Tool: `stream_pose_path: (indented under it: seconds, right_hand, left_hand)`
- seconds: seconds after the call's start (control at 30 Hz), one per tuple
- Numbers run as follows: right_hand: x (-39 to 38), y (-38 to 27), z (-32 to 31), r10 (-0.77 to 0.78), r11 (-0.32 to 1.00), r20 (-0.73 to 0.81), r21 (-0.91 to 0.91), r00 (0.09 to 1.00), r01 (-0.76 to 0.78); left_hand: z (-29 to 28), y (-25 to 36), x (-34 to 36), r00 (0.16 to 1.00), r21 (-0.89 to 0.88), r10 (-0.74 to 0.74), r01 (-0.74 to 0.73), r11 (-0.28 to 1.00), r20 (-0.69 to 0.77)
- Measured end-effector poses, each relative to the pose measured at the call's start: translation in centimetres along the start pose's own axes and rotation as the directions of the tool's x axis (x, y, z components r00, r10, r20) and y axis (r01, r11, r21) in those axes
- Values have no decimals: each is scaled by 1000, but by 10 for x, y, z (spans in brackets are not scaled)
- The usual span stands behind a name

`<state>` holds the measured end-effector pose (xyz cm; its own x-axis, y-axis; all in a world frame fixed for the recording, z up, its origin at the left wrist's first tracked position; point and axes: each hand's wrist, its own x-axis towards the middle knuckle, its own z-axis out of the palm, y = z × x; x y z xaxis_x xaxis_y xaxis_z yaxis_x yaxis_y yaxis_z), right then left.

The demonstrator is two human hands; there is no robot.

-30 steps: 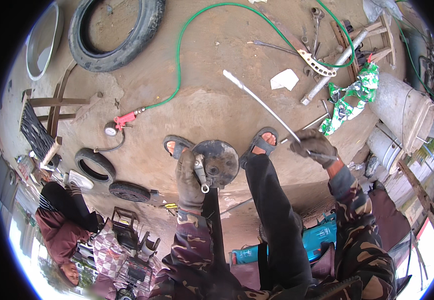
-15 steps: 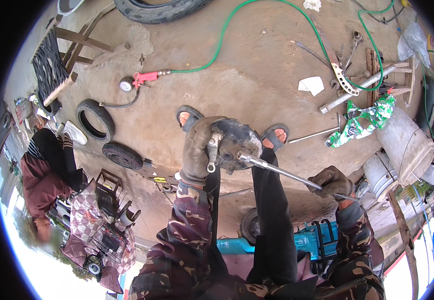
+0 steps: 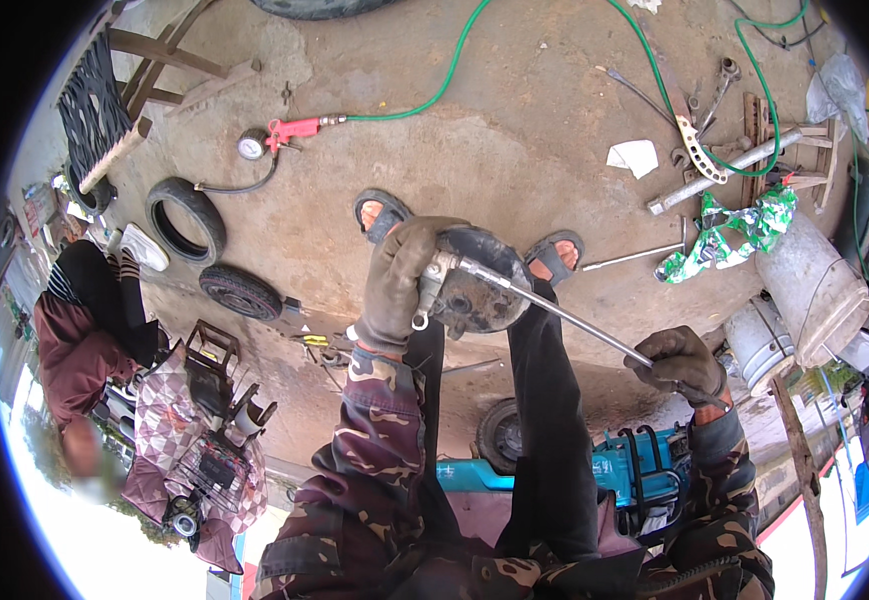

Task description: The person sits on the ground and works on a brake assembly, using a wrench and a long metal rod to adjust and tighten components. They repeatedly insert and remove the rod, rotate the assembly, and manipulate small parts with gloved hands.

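Observation:
My gloved left hand grips a round dark metal hub part held up in front of me at the middle of the view. A long silver wrench bar sits on the part's top and runs down to the right. My gloved right hand is closed around the bar's far end. Below the part my two sandalled feet stand on the concrete floor.
A green hose leads to a red air gun with a gauge. Small tyres lie at left, near a seated person. Tools, a pipe, a green bag and metal cans lie at right; a teal box is close by.
The wrench bar, earlier held free out to the right, now sits on the hub part. My right hand has swung down and right with its handle. The view has tilted.

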<state>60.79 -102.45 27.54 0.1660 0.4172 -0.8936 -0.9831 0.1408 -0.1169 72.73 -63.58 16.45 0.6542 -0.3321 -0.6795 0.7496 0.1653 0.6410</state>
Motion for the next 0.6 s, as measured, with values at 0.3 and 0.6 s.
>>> stream_pose_path:
  seconds: [0.3,0.6]
  right_hand:
    - [4,17,-2,25,991,49,129,998,-32]
    - [7,29,1,-49,972,98,234,994,25]
  left_hand:
    - [-2,0,-2,998,-40,-54,55,998,26]
    - [-5,0,-3,998,-25,-57,57,998,28]
